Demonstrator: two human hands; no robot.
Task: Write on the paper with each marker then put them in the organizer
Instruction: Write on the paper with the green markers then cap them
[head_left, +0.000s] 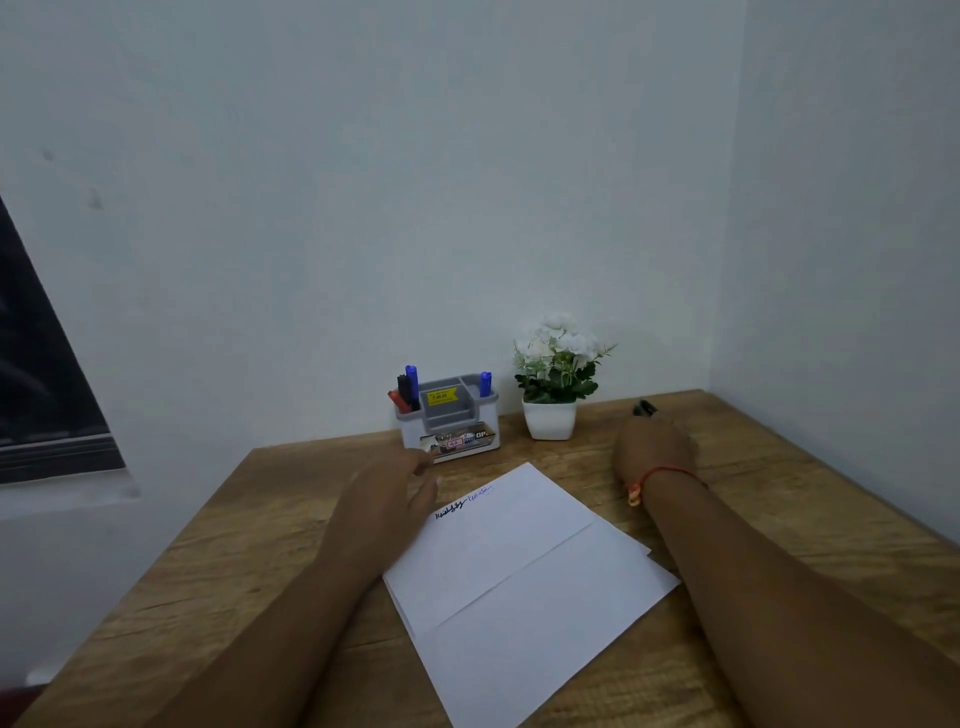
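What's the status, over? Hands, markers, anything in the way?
Left hand open, empty, by the organizer. Right hand at a dark marker on the table; grip hidden. Flower pot between marker and organizer.

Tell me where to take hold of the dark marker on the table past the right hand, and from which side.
Likely best: pinch the dark marker midway from above, fingers across its length: it lies flat on the table, so only top and sides are free. Come from the near side, where the right hand is; its near end is hidden.
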